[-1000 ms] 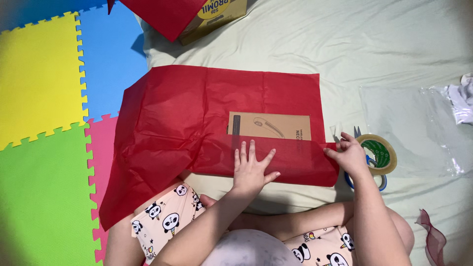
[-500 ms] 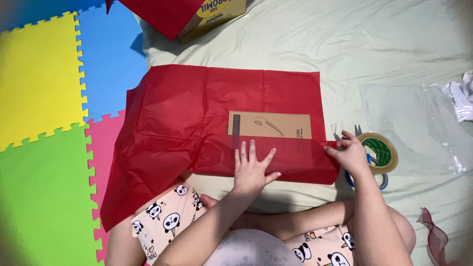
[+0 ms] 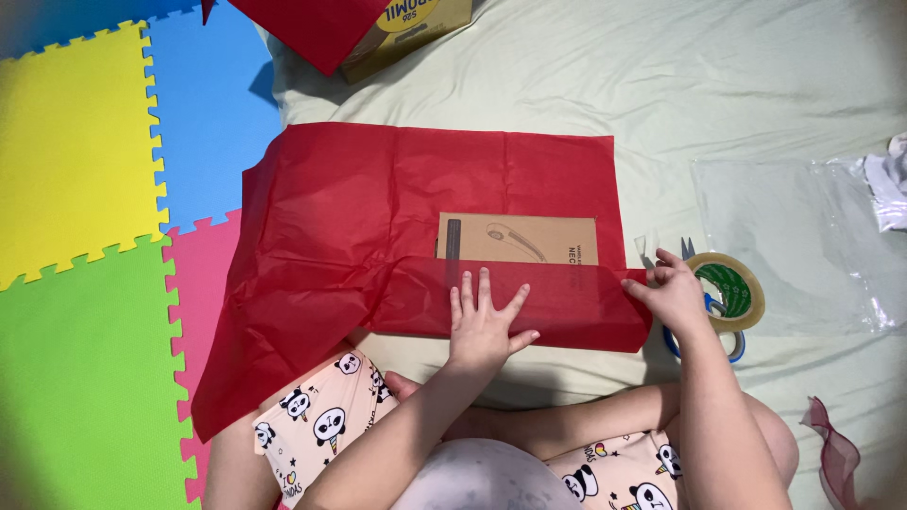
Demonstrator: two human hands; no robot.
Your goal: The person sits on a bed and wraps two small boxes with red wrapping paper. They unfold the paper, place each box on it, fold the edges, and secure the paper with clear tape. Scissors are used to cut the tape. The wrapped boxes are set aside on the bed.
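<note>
A large sheet of red tissue paper lies spread over a pale green cloth. A flat brown cardboard box rests on it, its near half covered by a folded-up flap of the paper. My left hand presses flat on that flap, fingers spread. My right hand pinches the flap's right edge beside a roll of clear tape.
Blue-handled scissors lie under the tape roll. A clear plastic bag sits at the right. A yellow carton with red paper stands at the top. Coloured foam floor tiles cover the left side. My knees are at the bottom.
Almost nothing has moved; the flap's right edge under my right hand has shifted very slightly, and both hands stay in place.
</note>
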